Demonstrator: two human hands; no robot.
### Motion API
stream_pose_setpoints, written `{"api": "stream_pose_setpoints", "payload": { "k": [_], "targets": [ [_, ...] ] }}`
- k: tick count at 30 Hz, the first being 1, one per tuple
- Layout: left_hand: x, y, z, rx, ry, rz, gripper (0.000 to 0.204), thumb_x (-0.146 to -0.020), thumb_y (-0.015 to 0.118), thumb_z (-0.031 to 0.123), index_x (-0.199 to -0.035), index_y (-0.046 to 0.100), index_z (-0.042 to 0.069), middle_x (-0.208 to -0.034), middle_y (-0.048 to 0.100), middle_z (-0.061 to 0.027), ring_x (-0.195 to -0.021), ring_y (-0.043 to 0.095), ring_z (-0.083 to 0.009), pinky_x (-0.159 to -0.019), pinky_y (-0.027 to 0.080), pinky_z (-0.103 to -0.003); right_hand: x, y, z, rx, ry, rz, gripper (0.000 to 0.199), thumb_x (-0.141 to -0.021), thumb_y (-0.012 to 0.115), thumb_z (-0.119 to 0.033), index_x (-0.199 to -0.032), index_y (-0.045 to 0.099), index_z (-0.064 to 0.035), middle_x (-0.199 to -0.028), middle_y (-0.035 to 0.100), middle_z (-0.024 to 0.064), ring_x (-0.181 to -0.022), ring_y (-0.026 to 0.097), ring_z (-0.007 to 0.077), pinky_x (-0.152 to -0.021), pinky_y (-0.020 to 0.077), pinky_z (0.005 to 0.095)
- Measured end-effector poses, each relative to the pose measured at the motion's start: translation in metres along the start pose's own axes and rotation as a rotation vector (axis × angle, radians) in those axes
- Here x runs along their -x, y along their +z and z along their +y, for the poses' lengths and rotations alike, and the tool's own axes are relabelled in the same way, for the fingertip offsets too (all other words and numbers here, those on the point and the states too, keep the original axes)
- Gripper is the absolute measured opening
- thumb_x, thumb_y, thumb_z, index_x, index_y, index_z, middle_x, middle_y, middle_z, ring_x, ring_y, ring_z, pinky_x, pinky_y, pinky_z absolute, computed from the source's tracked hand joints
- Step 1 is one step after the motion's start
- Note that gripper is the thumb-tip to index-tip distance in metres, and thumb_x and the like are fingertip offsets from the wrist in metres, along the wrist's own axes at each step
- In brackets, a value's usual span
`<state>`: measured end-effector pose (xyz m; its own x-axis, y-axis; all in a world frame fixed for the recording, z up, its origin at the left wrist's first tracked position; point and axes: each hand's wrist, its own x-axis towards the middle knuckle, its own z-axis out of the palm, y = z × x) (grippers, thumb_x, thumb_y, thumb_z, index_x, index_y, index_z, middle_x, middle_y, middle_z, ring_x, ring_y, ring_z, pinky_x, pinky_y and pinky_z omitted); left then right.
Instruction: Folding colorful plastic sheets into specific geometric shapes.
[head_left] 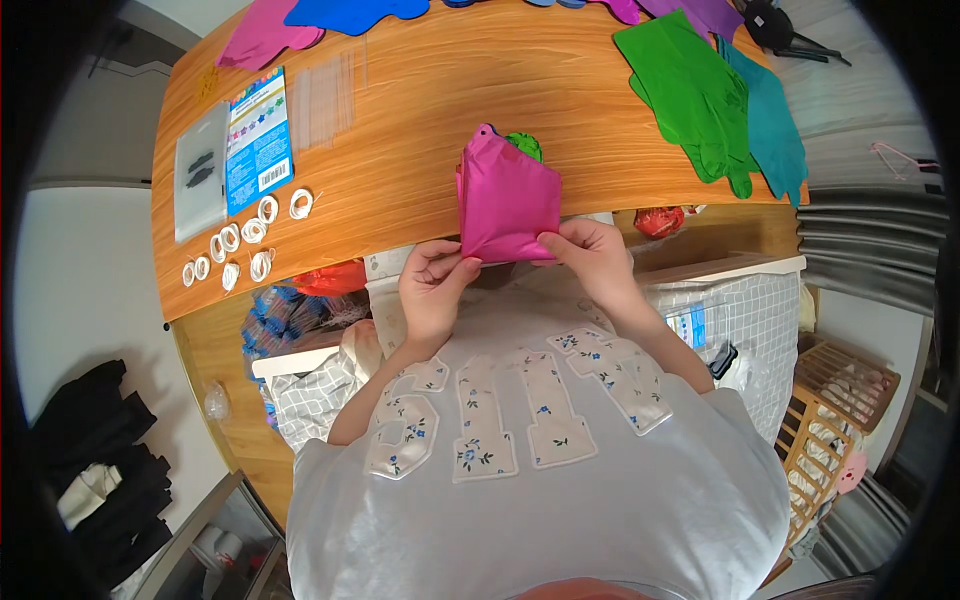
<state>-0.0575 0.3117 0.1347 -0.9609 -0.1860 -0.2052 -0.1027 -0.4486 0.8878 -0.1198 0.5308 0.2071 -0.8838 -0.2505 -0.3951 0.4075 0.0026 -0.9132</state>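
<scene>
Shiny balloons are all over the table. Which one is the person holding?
The magenta folded foil balloon, pinched at its lower edge by the left hand and right hand. The green and teal ones lie flat, untouched.

Wooden table (420,90), green foil balloon (690,95), white ribbon coils (240,245), blue printed packet (258,140)

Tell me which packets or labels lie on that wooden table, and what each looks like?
Card packet: far left of the table, upright rectangle, blue with a coloured strip and a white patch.
Clear bag: left beside it, holding small dark pieces.
Clear sleeve: right of the card, see-through.
</scene>
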Motion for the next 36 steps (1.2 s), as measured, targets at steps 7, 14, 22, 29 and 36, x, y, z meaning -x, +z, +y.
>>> {"api": "stream_pose_setpoints", "payload": {
  "k": [7,14,22,29,36],
  "targets": [
    [0.007,-0.003,0.002,-0.017,-0.125,-0.141,0.023,-0.101,0.066,0.003,-0.122,0.056,0.003,-0.115,0.072,-0.0103,-0.103,0.069,-0.0137,-0.088,0.058,-0.029,0.0,-0.008,0.015,0.122,-0.076,-0.038,0.014,-0.097,0.074,-0.011,-0.098,0.075,0.0025,-0.085,0.074,0.0028,-0.076,0.065,0.0076,-0.072,0.0525,0.0245],
    [0.004,0.024,0.024,0.107,-0.34,-0.093,0.029,-0.111,0.051,0.029,-0.126,0.057,0.005,-0.118,0.068,-0.0052,-0.104,0.064,-0.0123,-0.091,0.052,-0.03,0.011,0.0,-0.002,0.233,0.089,-0.154,0.01,-0.095,0.076,-0.009,-0.099,0.074,0.0003,-0.092,0.072,0.0015,-0.081,0.063,0.0062,-0.073,0.05,0.0227],
    [-0.018,0.008,0.029,0.222,-0.272,-0.093,0.037,-0.113,0.045,0.033,-0.133,0.057,0.003,-0.123,0.067,-0.0074,-0.11,0.066,-0.0161,-0.091,0.053,-0.031,0.005,0.001,0.024,0.178,-0.464,-0.001,0.018,-0.094,0.073,0.002,-0.111,0.068,-0.0017,-0.107,0.072,0.0036,-0.094,0.066,0.0096,-0.081,0.0518,0.0238],
    [-0.011,0.028,0.051,0.292,-0.181,-0.086,0.036,-0.114,0.045,0.03,-0.13,0.057,0.001,-0.122,0.068,-0.0079,-0.11,0.067,-0.0165,-0.091,0.054,-0.031,-0.002,0.001,0.038,-0.211,-0.218,-0.089,0.029,-0.094,0.07,0.007,-0.117,0.057,-0.005,-0.11,0.072,0.0058,-0.096,0.068,0.0119,-0.084,0.0539,0.0242],
    [-0.018,0.013,0.046,0.288,-0.127,-0.191,0.036,-0.113,0.046,0.027,-0.134,0.055,-0.001,-0.123,0.068,-0.0085,-0.113,0.066,-0.0172,-0.095,0.053,-0.031,-0.002,0.002,0.032,-0.053,-0.313,-0.128,0.034,-0.101,0.062,0.002,-0.13,0.047,-0.0076,-0.111,0.07,0.0062,-0.098,0.066,0.0112,-0.086,0.0543,0.0261]
  ]
}}
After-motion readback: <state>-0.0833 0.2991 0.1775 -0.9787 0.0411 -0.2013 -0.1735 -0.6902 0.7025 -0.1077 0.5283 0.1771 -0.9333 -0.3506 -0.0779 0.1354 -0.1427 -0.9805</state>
